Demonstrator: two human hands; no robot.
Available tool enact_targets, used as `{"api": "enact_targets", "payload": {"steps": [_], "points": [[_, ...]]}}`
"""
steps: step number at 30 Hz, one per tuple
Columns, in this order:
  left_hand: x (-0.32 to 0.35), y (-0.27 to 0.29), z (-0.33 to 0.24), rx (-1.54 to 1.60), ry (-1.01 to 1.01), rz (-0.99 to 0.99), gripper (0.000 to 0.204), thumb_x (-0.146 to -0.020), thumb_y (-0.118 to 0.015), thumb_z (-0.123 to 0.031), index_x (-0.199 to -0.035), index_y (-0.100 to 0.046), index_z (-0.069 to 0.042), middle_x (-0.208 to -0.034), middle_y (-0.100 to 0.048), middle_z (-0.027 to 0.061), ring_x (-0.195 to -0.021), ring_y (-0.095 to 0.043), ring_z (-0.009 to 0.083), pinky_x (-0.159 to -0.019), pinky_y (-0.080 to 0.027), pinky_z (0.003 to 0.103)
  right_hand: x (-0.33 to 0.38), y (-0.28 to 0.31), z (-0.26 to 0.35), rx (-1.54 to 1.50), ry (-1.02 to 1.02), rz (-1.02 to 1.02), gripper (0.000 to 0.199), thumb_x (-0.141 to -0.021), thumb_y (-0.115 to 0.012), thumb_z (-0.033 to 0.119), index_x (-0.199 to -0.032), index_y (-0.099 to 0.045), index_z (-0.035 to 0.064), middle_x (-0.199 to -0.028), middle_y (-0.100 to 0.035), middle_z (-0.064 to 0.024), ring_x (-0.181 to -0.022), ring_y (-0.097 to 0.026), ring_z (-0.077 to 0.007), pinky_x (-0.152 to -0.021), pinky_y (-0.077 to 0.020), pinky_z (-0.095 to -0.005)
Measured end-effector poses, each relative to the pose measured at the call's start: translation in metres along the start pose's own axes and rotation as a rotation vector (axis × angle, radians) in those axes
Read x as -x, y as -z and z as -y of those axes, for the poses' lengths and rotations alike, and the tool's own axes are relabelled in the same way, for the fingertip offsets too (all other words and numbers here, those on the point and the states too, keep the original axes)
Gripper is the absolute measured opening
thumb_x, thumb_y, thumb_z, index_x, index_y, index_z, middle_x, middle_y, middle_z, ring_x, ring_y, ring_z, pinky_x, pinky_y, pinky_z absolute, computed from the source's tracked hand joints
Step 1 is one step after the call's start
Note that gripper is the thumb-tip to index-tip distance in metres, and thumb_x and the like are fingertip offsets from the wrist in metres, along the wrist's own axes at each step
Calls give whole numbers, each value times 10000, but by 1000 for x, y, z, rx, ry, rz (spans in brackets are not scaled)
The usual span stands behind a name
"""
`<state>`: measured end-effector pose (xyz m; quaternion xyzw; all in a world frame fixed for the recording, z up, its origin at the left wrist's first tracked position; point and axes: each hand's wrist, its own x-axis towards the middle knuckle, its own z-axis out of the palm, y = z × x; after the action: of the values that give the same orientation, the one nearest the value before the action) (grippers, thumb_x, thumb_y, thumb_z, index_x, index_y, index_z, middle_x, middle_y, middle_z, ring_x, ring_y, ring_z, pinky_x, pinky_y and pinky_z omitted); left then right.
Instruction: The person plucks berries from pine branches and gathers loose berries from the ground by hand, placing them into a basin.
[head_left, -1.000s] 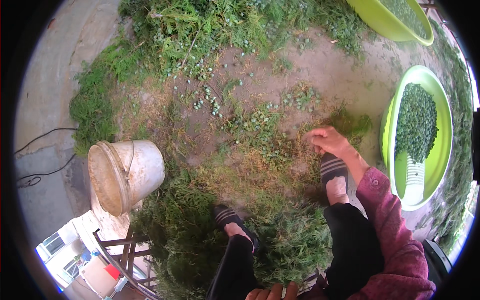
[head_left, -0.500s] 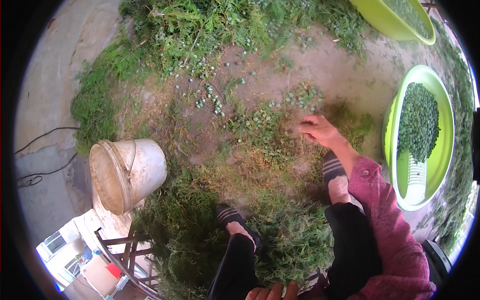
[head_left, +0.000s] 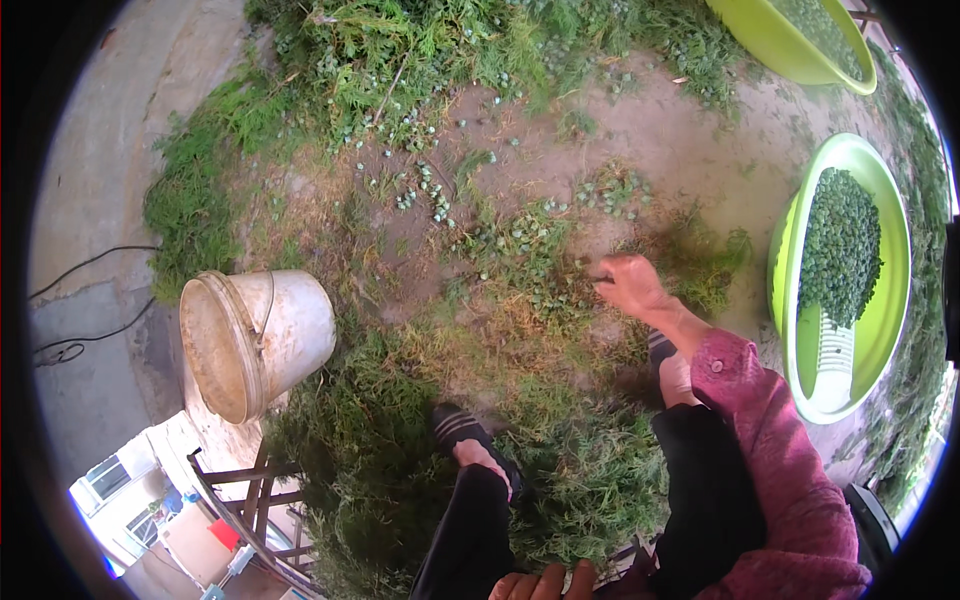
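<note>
As the right hand reaches low, it's all about the small green cones, scattered among twigs and dry yellow needles on the ground, just ahead of the feet. The fingers are right at the edge of that patch, bent inward, tips drawn nearly together, backs turned up to us! Is anything pinched in there? Can't tell; the knuckles hide it.

This looks like the picking step, cones being worked out of the litter by hand. Judging from here, the next move calls for a low, light pinch, cones between the tips and loose needles left behind.

Close by, the striped right shoe sits partly under the forearm, with the left shoe planted by the cut greenery. And the left hand? Only its fingers show at the lower edge, side by side and slightly bent; what lies beneath them, no telling.

Wider now: over on the right, a green basin carries a big heap of cones, with a white ribbed piece below them. Across to the left, there's a stained white bucket, and up top, leafy branches pile thick.
</note>
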<state>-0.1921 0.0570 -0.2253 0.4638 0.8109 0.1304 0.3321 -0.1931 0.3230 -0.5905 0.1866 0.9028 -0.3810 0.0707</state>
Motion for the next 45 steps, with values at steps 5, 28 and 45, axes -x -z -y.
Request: {"api": "enact_targets", "payload": {"steps": [5,28,45], "points": [[2,-2,1,15,27,-11,398,-690,-629,-139,-1072,-550,-61,-943,-573,116,-755,-573,231,-707,-466,364,16,8,-12,-65,-100,-174,153,-701,-644,138,-746,-561,17,-722,-571,-183,-688,-591,-318,-634,-475,-398],[6,-2,-4,13,28,-2,431,-675,-617,-118,-1094,-549,-46,-963,-578,128,-769,-579,242,-722,-471,373,-5,-1,13,-358,-77,95,114,-756,-640,157,-765,-598,51,-790,-621,-95,-719,-603,-224,-634,-490,-341],[3,-8,-2,25,20,10,416,-683,-616,-116,-1088,-548,-44,-945,-578,118,-779,-581,236,-731,-470,368,17,37,10,-1355,-558,407,121,-846,-620,172,-791,-607,65,-672,-577,-7,-592,-516,-95,-471,-363,-189]]}}
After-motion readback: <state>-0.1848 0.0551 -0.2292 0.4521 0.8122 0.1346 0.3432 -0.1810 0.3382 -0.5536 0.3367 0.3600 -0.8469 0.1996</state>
